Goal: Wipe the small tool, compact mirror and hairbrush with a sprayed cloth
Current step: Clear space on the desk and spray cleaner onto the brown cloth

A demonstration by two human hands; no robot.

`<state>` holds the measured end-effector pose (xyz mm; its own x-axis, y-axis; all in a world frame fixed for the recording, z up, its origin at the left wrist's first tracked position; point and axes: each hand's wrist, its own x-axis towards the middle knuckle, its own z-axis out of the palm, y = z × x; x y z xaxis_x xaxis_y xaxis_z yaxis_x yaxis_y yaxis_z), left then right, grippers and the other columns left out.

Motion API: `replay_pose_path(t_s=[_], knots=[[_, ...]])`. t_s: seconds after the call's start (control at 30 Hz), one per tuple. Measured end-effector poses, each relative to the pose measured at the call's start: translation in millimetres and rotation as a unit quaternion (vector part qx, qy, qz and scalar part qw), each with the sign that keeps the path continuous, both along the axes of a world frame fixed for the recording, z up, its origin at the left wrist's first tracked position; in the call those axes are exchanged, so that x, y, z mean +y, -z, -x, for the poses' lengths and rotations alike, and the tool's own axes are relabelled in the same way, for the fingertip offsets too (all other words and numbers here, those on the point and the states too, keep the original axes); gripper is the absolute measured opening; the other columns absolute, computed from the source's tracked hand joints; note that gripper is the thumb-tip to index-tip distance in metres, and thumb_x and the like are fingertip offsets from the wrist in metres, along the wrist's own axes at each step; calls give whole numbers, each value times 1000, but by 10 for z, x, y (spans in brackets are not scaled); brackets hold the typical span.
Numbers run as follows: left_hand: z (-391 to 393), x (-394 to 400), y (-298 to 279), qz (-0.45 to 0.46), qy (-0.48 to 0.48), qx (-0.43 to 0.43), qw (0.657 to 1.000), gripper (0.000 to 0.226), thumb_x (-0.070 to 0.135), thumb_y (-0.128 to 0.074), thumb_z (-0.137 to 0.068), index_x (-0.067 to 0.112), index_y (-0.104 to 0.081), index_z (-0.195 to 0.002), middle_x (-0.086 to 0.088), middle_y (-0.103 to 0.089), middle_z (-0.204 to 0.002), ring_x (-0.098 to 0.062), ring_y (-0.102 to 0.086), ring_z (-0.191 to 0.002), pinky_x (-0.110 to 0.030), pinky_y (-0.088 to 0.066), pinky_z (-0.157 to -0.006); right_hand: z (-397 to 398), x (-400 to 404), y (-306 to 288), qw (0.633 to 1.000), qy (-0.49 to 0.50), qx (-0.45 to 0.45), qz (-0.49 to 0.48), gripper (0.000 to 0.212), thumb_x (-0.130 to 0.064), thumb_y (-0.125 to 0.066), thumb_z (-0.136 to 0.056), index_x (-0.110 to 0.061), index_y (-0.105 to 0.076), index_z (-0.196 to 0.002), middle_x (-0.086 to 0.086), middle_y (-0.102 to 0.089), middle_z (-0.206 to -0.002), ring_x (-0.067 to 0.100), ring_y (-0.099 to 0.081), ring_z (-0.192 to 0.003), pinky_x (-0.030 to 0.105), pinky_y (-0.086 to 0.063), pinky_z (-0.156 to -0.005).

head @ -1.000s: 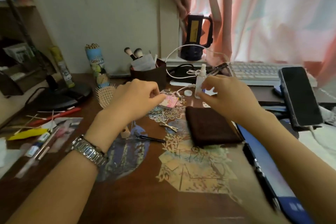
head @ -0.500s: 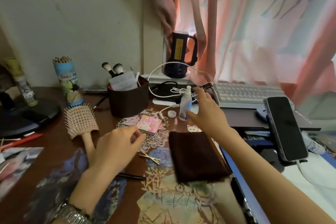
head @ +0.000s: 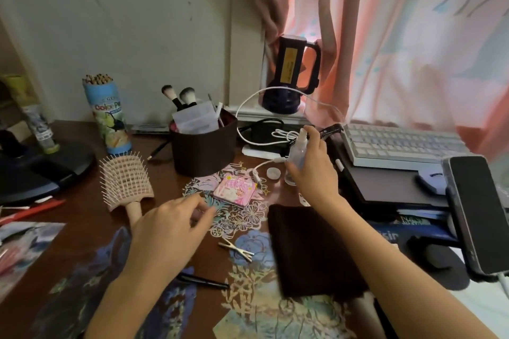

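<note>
Clear spray bottle (head: 297, 155) half-hidden by right hand (head: 314, 170).

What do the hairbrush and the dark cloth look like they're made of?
Hairbrush: probably matte pale-pink plastic; its vented, moulded head and stiff bristles are all one colour. Cloth: soft dark-brown fabric, perhaps microfibre; it lies flat with no shine.

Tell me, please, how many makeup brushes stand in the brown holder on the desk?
2. Both stand at the back left of the brown holder: one makeup brush to the left, the other brush just to its right. The white papers in the holder may hide more.
</note>
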<state>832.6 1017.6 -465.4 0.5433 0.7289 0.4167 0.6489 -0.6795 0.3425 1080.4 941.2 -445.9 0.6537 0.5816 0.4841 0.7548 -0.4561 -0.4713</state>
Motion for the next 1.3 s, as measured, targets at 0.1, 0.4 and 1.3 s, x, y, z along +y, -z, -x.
replay_pose_path(t_s=[0.1, 0.4, 1.3], knots=[[-1, -28, -8, 1, 12, 0, 1000, 20, 50, -53, -86, 33, -59, -77, 16, -60, -67, -1, -58, -64, -13, -19, -58, -7, 57, 75, 997, -39, 49, -41, 62, -25, -61, -89, -22, -18, -133, 17, -46, -130, 40, -54, -103, 40, -42, -72], [-3, -21, -4, 22, 7, 6, 1000, 22, 56, -47, -88, 36, -54, -80, 17, -61, -71, -1, -59, -68, -30, -45, -69, 21, -7, 16, 987, -89, 114, -65, 53, -17, -40, -98, -24, -15, -144, 18, -58, -119, 26, -57, -75, 29, -32, -60], [333, 98, -232, 109, 25, 34, 993, 27, 55, -45, -90, 33, -60, -85, 16, -58, -75, -8, -56, -78, -28, -45, -63, 1137, -662, -17, 993, -116, 22, 12, 60, -13, -59, -85, -30, -29, -135, -9, -45, -88, -2, -41, -65, 12, -30, -56]])
